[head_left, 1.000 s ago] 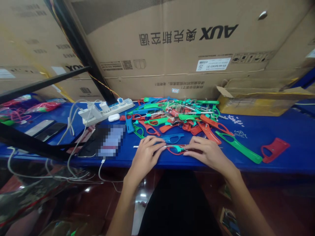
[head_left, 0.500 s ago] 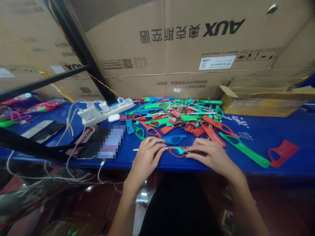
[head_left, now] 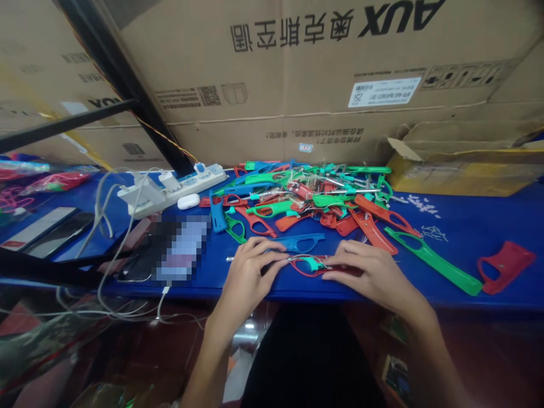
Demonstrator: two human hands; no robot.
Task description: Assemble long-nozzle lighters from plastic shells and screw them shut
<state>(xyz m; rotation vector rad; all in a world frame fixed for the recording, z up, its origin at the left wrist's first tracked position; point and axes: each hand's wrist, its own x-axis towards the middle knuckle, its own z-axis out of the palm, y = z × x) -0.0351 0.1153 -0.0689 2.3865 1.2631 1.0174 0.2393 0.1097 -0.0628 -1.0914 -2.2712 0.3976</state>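
Left hand [head_left: 254,269], right hand [head_left: 369,268]; still on red handle [head_left: 305,273]

Smooth plastic is shown by the red lighter casing [head_left: 313,275] at the near edge and by its teal trigger [head_left: 313,263]; a light sheen is carried by the long green casing [head_left: 446,266] at right. Bright metal is seen in the thin tubes [head_left: 335,182] of the far pile. The blue tabletop [head_left: 480,221] is finished smooth. Matt brown cardboard is presented by the large far carton [head_left: 191,62], overlaid with a white paper label [head_left: 385,92]. Glossy white plastic is seen in the earbud case [head_left: 188,201] at left.
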